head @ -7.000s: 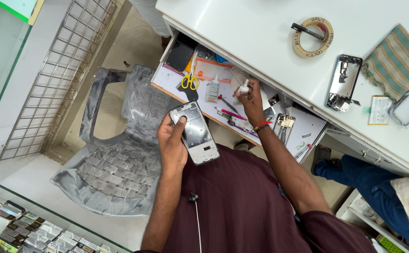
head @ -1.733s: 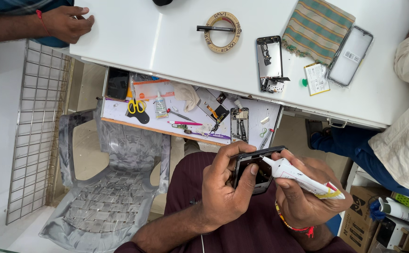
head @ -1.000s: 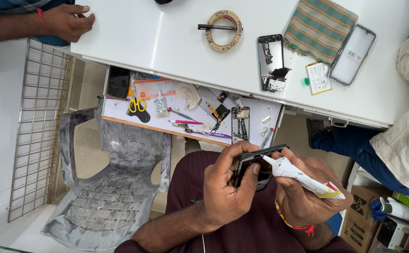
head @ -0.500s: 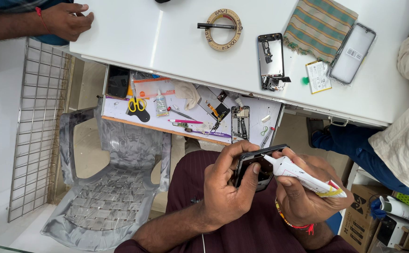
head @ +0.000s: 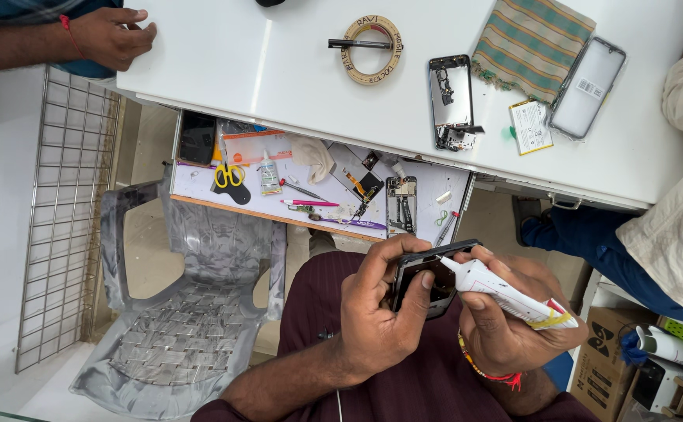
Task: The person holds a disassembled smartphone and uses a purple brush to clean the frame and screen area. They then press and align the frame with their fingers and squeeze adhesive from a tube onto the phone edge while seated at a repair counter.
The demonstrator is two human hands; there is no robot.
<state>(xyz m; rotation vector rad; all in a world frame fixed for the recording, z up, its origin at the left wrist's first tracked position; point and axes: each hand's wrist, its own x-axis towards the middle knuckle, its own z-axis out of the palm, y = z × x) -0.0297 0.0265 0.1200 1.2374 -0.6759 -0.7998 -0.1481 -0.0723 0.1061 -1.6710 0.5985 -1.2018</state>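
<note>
My left hand (head: 380, 312) grips a dark phone frame (head: 429, 275) over my lap, thumb across its face. My right hand (head: 513, 324) holds a white glue tube (head: 505, 293) with a red and yellow end, its nozzle touching the top edge of the phone frame. Both hands are below the open drawer (head: 193, 184), which holds yellow scissors (head: 228, 174), a small bottle (head: 268, 173), pens, a cloth and phone parts.
On the white table (head: 279, 70) lie a tape ring with a tool across it (head: 371, 39), an opened phone body (head: 451, 100), a striped cloth (head: 533, 51), a small battery and a phone cover. Another person's hand (head: 114, 35) rests top left. A grey plastic chair (head: 185, 312) stands at left.
Seven seconds ago my right hand reached into the drawer and my left held the phone alone. Since then both hands hold steady, the glue tube at the frame's edge.
</note>
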